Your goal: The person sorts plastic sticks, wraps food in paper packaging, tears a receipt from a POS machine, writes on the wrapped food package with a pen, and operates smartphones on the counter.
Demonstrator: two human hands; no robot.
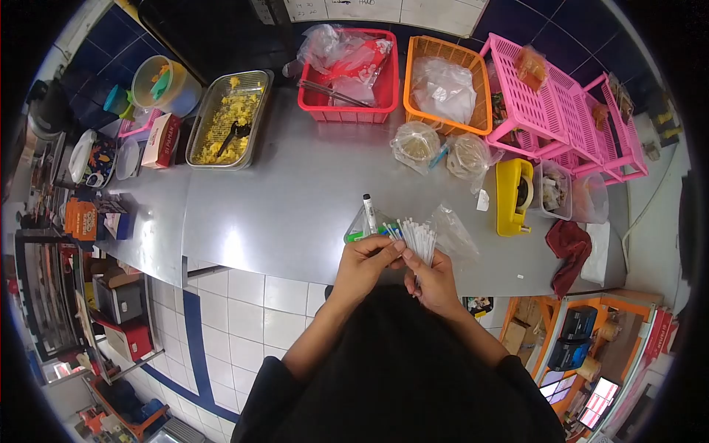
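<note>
Above the near edge of the steel table, my right hand [434, 282] is wrapped round a bundle of thin white sticks [419, 238] with small knobbed ends, fanned out at the top. My left hand [363, 267] is closed, thumb and fingers pinched at the left side of the bundle, where a few sticks stand apart. Both thumbs nearly meet. Just beyond the left hand lie a white marker [369, 213] with a black cap and a green-edged item [356, 236], partly hidden. A clear plastic bag [454, 235] lies right of the bundle.
A steel tray of yellow food [193, 151] stands at the back left. Red [347, 114] and orange [450, 125] baskets line the back, with two bagged bundles [416, 146] before them. A yellow tape dispenser [508, 210], pink rack [528, 122] and maroon cloth [569, 255] are rightward.
</note>
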